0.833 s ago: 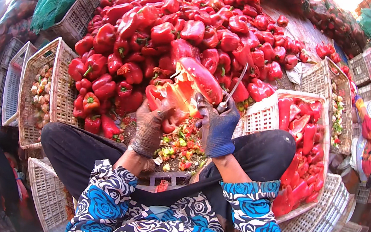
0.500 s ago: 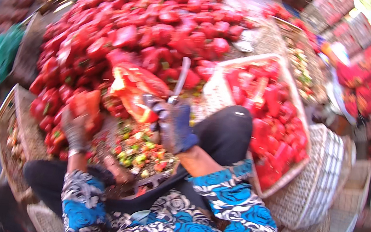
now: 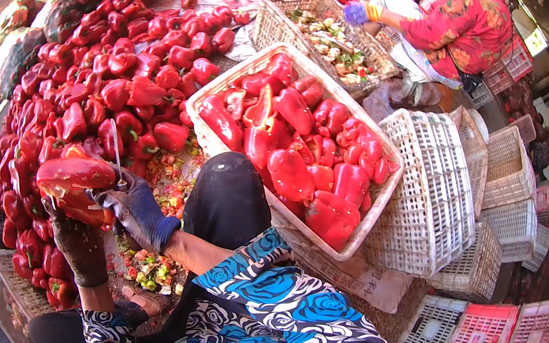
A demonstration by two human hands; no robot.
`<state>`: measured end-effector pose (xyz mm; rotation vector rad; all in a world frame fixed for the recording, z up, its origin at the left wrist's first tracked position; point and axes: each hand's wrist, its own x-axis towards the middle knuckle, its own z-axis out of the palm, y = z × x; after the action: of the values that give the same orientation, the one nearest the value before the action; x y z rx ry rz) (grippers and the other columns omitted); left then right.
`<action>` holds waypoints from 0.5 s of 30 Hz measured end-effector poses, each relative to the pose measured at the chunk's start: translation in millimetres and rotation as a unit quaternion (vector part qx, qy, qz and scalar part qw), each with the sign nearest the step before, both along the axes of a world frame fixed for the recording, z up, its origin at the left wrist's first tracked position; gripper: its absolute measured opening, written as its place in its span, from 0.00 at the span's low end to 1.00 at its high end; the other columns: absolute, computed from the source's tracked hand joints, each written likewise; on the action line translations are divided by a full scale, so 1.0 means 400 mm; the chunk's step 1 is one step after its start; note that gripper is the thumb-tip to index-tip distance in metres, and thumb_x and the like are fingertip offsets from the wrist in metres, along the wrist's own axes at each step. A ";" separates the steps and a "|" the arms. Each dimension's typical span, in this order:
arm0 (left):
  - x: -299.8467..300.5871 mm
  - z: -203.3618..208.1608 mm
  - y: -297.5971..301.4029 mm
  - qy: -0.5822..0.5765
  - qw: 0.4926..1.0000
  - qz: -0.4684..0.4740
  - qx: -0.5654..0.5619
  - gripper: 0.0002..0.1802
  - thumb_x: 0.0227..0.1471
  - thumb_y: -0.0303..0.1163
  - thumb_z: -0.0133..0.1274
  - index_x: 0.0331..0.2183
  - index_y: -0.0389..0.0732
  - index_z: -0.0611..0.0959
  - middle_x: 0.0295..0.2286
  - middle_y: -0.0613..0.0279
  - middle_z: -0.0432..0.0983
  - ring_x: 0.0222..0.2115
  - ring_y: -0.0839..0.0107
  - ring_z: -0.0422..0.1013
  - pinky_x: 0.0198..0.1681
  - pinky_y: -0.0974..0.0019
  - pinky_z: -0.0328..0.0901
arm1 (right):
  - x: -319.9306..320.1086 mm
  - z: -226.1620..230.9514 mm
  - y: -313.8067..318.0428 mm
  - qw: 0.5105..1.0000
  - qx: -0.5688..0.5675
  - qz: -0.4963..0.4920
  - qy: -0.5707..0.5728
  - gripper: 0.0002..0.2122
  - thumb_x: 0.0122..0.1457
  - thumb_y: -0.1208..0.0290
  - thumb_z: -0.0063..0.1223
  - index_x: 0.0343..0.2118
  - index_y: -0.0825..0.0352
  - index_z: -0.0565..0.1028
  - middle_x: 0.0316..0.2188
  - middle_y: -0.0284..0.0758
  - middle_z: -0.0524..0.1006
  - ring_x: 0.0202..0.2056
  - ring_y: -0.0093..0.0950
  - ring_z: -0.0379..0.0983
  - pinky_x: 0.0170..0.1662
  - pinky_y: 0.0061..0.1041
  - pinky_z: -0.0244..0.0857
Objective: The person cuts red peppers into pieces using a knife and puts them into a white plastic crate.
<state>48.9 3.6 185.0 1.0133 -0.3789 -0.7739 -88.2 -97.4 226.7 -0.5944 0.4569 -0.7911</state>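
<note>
Both hands meet at the left over a large red bell pepper (image 3: 77, 172), its underside showing pale, apparently cut flesh. My left hand (image 3: 80, 241), in a dark soiled glove, grips the pepper from below. My right hand (image 3: 139, 211), in a blue-coated glove, is closed around a knife and sits against the pepper's right side. Above that hand the thin knife blade (image 3: 116, 146) points upward; the handle is mostly hidden by the fingers. Behind the hands spreads a big heap of whole red bell peppers (image 3: 114, 92).
A white plastic crate (image 3: 372, 234) full of cut red peppers stands by my right knee. Pepper scraps (image 3: 155, 267) lie between my legs. Beyond, a co-worker (image 3: 447, 34) sits by a crate of trimmings (image 3: 270, 16). Stacked woven-style crates (image 3: 428, 196) rise on the right.
The view has swung to the right. My hands, apart before with a pepper at each, are now together at one pepper. The knife remains in my right hand.
</note>
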 end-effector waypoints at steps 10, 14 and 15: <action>-0.249 0.202 -0.224 -0.064 0.934 -0.346 -0.057 0.33 0.62 0.48 0.42 0.61 0.41 0.58 0.53 0.59 0.65 0.54 0.64 0.62 0.58 0.58 0.57 | -0.309 0.084 -0.103 0.992 -0.066 -0.108 -0.018 0.13 0.51 0.81 0.47 0.41 0.69 0.75 0.24 0.33 0.78 0.19 0.21 0.72 0.22 0.17 0.66; -0.335 0.289 -0.308 -0.217 0.920 -0.324 -0.035 0.37 0.56 0.49 0.51 0.60 0.38 0.62 0.55 0.59 0.64 0.55 0.68 0.62 0.57 0.62 0.57 | -0.553 0.178 -0.147 0.892 -0.173 -0.332 0.254 0.09 0.56 0.76 0.48 0.38 0.68 0.78 0.17 0.28 0.74 0.13 0.16 0.66 0.15 0.17 0.61; -0.330 0.262 -0.317 -0.175 0.924 -0.339 -0.017 0.35 0.56 0.47 0.52 0.58 0.37 0.65 0.52 0.59 0.67 0.53 0.68 0.64 0.55 0.62 0.59 | -0.643 0.167 -0.150 0.891 -0.170 -0.381 0.177 0.10 0.55 0.77 0.53 0.41 0.69 0.77 0.18 0.28 0.74 0.13 0.16 0.66 0.15 0.17 0.62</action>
<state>-83.1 -123.3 289.8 0.9913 -1.0868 -1.1982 -345.5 -157.6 293.4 -0.9088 0.9280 -1.5461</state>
